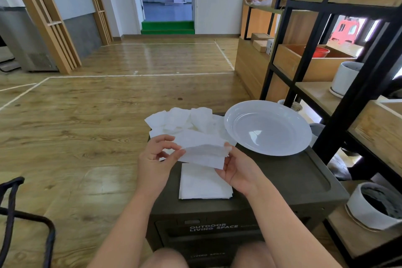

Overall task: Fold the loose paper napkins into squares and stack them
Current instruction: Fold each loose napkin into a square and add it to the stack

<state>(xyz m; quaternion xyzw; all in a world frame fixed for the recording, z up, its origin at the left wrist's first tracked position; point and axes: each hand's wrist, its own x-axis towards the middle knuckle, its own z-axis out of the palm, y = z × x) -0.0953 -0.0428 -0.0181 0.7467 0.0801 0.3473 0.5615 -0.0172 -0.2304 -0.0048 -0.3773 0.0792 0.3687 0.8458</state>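
Nearest, on the dark storage box (282, 183), lies a neat stack of folded napkins (204, 183), squared up. Just above it, both hands are at work in the air: the left hand (155, 159) pinches the left end of a half-folded napkin (203, 151) between thumb and fingertips, and the right hand (238, 168) grips its right end, thumb on top. Beyond them, a heap of loose napkins (182, 121) covers the box's far left corner, beside a white plate (267, 127).
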